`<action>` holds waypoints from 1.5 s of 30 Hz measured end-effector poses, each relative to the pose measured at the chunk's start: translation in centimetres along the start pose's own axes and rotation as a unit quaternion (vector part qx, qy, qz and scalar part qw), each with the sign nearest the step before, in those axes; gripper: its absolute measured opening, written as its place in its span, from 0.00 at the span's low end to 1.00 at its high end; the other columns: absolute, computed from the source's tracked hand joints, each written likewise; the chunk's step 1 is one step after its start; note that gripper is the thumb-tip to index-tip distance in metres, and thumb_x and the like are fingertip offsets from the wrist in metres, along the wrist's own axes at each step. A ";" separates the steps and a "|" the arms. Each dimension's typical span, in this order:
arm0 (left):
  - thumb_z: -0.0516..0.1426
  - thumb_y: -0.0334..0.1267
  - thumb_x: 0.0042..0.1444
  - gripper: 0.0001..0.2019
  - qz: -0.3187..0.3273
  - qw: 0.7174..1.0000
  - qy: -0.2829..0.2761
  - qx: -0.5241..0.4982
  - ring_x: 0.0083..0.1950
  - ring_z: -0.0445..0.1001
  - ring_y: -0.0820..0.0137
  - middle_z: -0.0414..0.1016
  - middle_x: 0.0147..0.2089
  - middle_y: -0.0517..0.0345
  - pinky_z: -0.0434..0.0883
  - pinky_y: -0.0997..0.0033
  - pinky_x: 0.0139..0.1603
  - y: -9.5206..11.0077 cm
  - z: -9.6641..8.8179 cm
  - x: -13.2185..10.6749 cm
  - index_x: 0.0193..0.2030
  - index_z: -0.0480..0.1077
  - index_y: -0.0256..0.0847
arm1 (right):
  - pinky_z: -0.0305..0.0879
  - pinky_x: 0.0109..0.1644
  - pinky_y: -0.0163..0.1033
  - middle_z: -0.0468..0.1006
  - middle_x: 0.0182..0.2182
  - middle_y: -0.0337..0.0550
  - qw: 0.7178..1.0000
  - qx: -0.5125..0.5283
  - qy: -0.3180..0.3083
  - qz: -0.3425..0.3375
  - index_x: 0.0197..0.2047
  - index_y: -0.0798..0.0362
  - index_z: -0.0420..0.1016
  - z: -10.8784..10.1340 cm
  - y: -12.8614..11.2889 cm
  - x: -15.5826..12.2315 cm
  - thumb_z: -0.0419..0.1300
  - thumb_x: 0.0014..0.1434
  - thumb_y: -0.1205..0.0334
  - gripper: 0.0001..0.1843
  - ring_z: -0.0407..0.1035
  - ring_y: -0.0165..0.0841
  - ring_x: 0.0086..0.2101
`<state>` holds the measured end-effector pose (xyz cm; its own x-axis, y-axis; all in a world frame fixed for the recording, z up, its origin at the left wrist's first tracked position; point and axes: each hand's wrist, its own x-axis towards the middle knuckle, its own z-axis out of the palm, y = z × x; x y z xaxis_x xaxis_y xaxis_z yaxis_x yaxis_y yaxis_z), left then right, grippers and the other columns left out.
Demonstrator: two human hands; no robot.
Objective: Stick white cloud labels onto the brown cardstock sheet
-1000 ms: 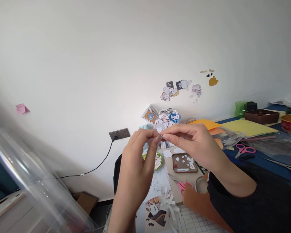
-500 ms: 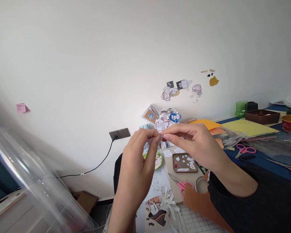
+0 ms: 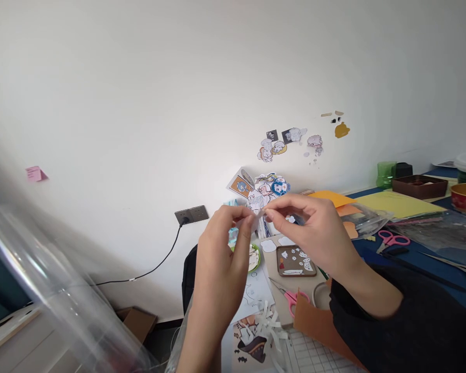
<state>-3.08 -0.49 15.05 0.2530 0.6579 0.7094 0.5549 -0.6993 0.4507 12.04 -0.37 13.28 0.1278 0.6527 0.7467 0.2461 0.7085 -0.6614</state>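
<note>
My left hand (image 3: 222,256) and my right hand (image 3: 323,232) are raised in front of me with their fingertips almost meeting. Thumb and forefinger are pinched on each. Between them is a small thin whitish piece (image 3: 258,218), too small and blurred to name its material. Below the hands lies a brown tray (image 3: 296,273) holding small white paper cutouts. Pink-handled scissors (image 3: 291,299) rest near it, beside a roll of tape (image 3: 321,295) and brown paper (image 3: 314,326).
A green bowl (image 3: 257,265) sits partly behind my left hand. White paper strips (image 3: 274,331) lie over a printed picture (image 3: 252,349). More pink scissors (image 3: 394,239) and yellow paper (image 3: 399,204) are to the right. A clear plastic roll (image 3: 50,280) leans at the left, near a wall socket (image 3: 192,213).
My right fingertips have moved slightly right, away from the left ones, and more of the whitish piece shows between them. The left hand has hardly moved.
</note>
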 end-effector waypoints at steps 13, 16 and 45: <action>0.56 0.42 0.59 0.07 -0.125 0.959 0.203 -0.156 0.39 0.68 0.71 0.72 0.36 0.60 0.66 0.73 0.39 -4.4 -1.8 1.5 0.35 0.70 0.42 | 0.68 0.33 0.36 0.77 0.25 0.38 0.998 0.019 0.055 0.032 0.30 0.50 0.77 -2.6 1.6 1.7 0.62 0.55 0.61 0.04 0.71 0.31 0.28; 0.56 0.43 0.58 0.07 -0.138 0.956 0.209 -0.155 0.37 0.67 0.72 0.72 0.35 0.61 0.65 0.73 0.38 -5.1 -2.1 1.6 0.34 0.71 0.43 | 0.67 0.32 0.37 0.79 0.28 0.39 0.993 -0.061 -0.094 0.029 0.30 0.50 0.78 -1.8 1.7 1.5 0.60 0.56 0.63 0.05 0.71 0.31 0.29; 0.58 0.42 0.57 0.07 -0.150 0.957 0.096 -0.228 0.33 0.74 0.72 0.72 0.29 0.63 0.72 0.70 0.39 -3.6 -0.4 1.4 0.36 0.70 0.40 | 0.67 0.35 0.35 0.78 0.30 0.39 0.979 0.036 -0.165 0.113 0.37 0.51 0.75 -0.4 2.0 1.3 0.57 0.59 0.62 0.06 0.73 0.30 0.32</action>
<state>-5.04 2.83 14.64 -0.0370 0.8151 0.5782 0.1647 -0.5657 0.8080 13.14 1.81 12.97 -0.1498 0.8375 0.5255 0.1769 0.5457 -0.8191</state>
